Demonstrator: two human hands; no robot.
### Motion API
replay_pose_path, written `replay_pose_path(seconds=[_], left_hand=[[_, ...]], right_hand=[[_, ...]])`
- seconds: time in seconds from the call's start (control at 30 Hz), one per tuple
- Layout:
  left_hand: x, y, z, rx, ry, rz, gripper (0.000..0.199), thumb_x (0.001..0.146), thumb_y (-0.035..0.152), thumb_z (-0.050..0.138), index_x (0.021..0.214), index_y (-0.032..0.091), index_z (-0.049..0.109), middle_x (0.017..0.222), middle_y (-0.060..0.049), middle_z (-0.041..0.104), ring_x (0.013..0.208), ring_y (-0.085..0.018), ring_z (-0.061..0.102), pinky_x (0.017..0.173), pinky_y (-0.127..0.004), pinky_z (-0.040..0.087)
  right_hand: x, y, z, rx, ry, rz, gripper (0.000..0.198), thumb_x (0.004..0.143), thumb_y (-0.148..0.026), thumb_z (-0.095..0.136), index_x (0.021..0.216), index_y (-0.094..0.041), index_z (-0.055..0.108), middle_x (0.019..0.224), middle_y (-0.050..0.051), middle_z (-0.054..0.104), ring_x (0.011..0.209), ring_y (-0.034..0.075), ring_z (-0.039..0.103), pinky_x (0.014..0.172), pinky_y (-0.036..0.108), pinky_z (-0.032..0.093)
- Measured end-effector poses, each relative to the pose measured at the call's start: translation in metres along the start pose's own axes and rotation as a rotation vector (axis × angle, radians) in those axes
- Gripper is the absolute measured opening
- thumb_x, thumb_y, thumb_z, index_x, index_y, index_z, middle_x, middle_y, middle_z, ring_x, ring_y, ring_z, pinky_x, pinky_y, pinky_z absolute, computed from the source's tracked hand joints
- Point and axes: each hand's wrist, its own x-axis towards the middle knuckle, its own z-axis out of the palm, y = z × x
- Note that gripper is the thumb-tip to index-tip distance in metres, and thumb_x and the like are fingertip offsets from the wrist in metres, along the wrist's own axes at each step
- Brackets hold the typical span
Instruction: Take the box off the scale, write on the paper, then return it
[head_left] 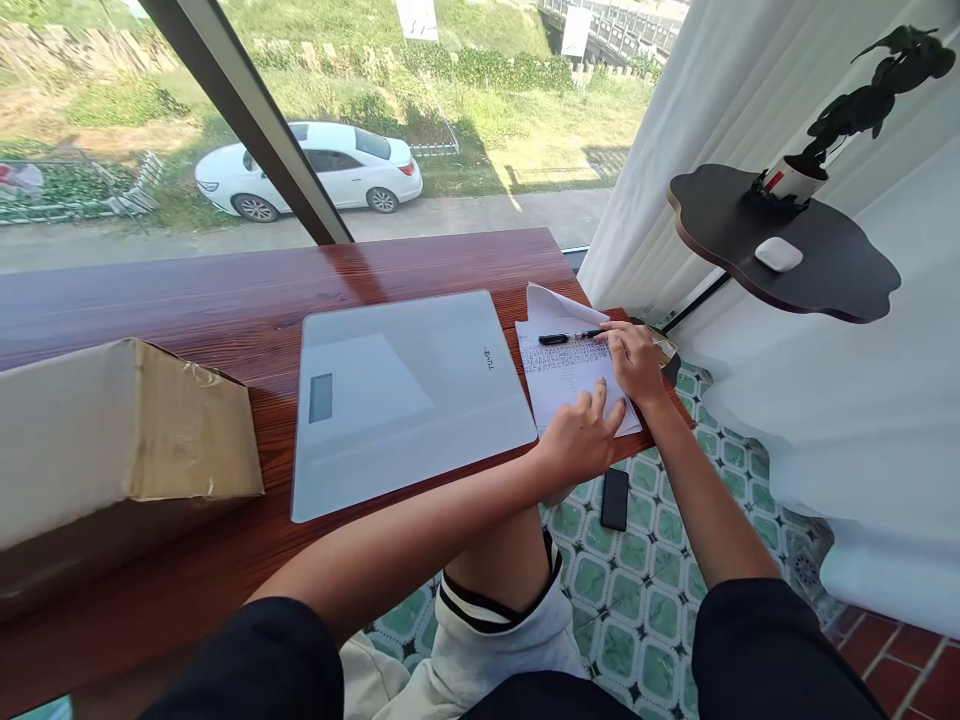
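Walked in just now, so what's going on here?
Someone seated at a table has the left hand on some papers and the right hand at the end of a pen over them; whether it grips is unclear. A scale lies beside the papers, a box stands past it, and a phone is on the floor.

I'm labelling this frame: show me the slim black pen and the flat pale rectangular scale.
Slim black pen (568,338), head view, on its shaft.
Flat pale rectangular scale (417,405), head view, on its top.
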Motion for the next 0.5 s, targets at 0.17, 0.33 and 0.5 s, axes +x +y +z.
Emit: replay_pose_path(seconds=[0.17, 0.33, 0.5], left_hand=[[0.0004, -0.0005, -0.0023, -0.004, -0.006, 0.001, 0.056, 0.098, 0.031, 0.031, 0.150, 0.012, 0.041, 0.159, -0.029, 0.037, 0.104, -0.028, 0.063, 0.064, -0.032, 0.046], [-0.0001, -0.0002, -0.0015, -0.003, 0.001, 0.002, 0.057, 0.100, 0.033, 0.028, 0.151, 0.011, 0.040, 0.159, -0.030, 0.037, 0.103, -0.028, 0.064, 0.062, -0.031, 0.046], [-0.0003, -0.0001, 0.0012, -0.001, 0.020, 0.008, 0.055, 0.099, 0.033, 0.030, 0.149, 0.013, 0.042, 0.158, -0.029, 0.039, 0.104, -0.029, 0.064, 0.065, -0.032, 0.048]], right_hand=[[-0.0001, 0.0043, 0.0028, -0.046, -0.021, -0.015, 0.045, 0.106, -0.038, 0.032, 0.099, -0.024, 0.074, 0.123, 0.003, 0.071, 0.110, 0.026, 0.061, 0.103, 0.047, 0.044], [-0.0001, 0.0053, 0.0042, -0.059, -0.036, -0.018, 0.047, 0.106, -0.037, 0.029, 0.110, -0.025, 0.074, 0.129, 0.002, 0.069, 0.113, 0.026, 0.060, 0.105, 0.047, 0.043], [-0.0012, 0.0057, 0.0052, -0.089, -0.013, -0.015, 0.044, 0.105, -0.036, 0.033, 0.110, -0.025, 0.075, 0.128, 0.001, 0.069, 0.111, 0.027, 0.058, 0.105, 0.047, 0.042]])
